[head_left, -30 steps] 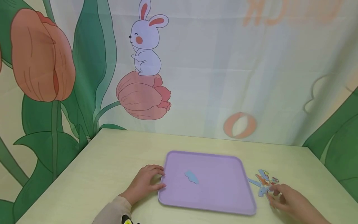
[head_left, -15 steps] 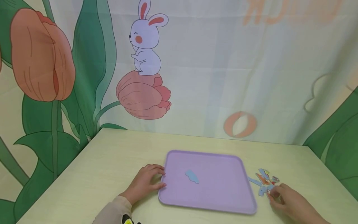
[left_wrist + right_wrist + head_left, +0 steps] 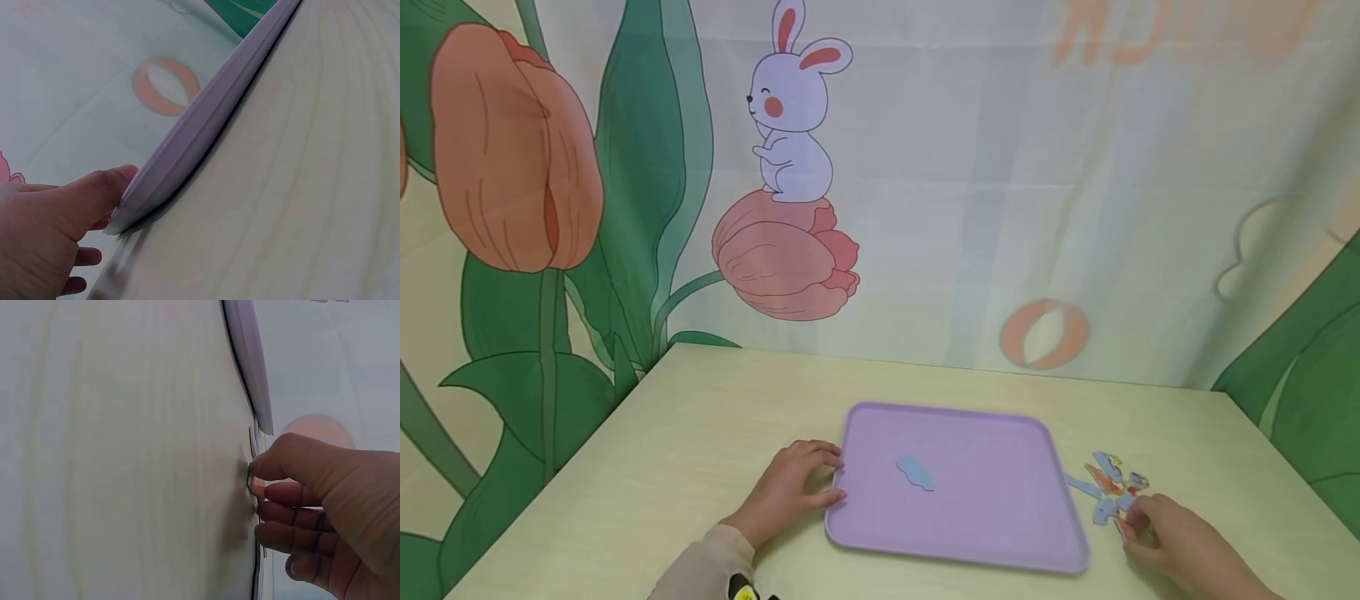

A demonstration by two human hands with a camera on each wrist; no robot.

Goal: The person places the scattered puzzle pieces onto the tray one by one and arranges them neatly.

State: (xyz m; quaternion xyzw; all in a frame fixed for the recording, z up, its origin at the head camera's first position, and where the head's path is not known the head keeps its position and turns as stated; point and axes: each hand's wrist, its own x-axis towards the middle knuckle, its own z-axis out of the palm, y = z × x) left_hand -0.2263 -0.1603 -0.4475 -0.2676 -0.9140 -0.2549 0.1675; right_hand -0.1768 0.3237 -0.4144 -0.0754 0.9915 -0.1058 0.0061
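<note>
On the left of the purple tray (image 3: 977, 492) lies a light-blue flat puzzle piece (image 3: 914, 472). My left hand (image 3: 792, 486) rests against the tray's left side, its thumb and fingertips touching the rim; the left wrist view shows the thumb (image 3: 103, 194) along the outer wall. Right of the tray is a loose cluster of puzzle pieces (image 3: 1107, 478), blue, orange and multicoloured. My right hand (image 3: 1180, 537) is at the cluster's near side. Thumb and index finger pinch a puzzle piece (image 3: 257, 485) with orange on it, mostly hidden by the fingers.
The pale wooden table (image 3: 737, 400) carries the tray and pieces. A narrow blue piece (image 3: 1082, 487) reaches close to the tray's right rim. Behind the table hangs a curtain (image 3: 925, 208) printed with tulips and a rabbit.
My right fingers have drawn closer together on a piece at the cluster's near edge. The left hand, the tray and the piece on it stay in place.
</note>
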